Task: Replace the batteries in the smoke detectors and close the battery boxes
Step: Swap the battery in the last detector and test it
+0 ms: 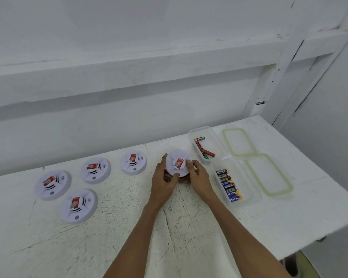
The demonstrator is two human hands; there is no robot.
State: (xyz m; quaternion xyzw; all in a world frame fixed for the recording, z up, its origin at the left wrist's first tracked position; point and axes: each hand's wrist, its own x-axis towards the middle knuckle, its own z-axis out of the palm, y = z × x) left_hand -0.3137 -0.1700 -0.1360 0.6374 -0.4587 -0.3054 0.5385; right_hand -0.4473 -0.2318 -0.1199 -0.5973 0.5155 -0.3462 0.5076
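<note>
Smoke detectors [52, 184]: five. Four lie on the table [129, 227], left of centre. The fifth detector [178, 162] is mid-frame, held between my left hand [163, 178] and right hand [199, 177], fingers [188, 163] curled round its rim. At right: two clear boxes [249, 189] holding batteries [228, 185], two lids [256, 177].

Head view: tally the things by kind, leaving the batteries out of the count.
Smoke detectors: 5, one of them gripped between the left hand and the right hand
Clear plastic boxes: 2
Green-rimmed lids: 2
Total: 9
</note>
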